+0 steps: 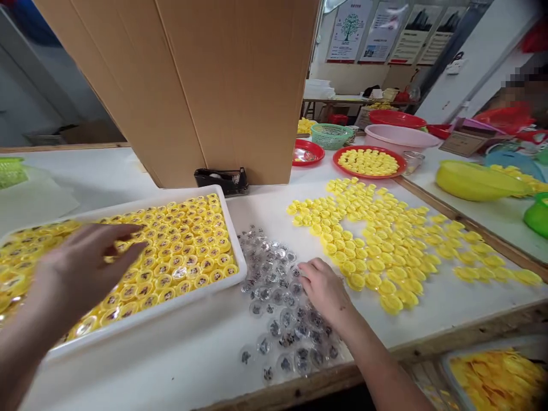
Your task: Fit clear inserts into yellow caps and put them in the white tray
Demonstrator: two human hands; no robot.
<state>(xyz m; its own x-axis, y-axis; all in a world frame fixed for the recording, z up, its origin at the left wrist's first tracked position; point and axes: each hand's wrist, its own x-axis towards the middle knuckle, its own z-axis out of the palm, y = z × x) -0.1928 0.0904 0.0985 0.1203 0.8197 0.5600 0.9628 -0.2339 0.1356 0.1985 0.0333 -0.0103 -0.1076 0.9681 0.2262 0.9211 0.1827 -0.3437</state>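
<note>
My open left hand (85, 265) hovers over round yellow plastic caps (171, 251) in a white rectangular tray (171, 311); my loosely curled, empty right hand (325, 288) touches clear round plastic capsules (274, 308).

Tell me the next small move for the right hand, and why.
Probably pick up one of the clear plastic domes nearest the right hand. Its fingers rest at the edge of that loose pile, with the loose yellow caps lying just beside it, so this seems to need hardly any reach.
</note>
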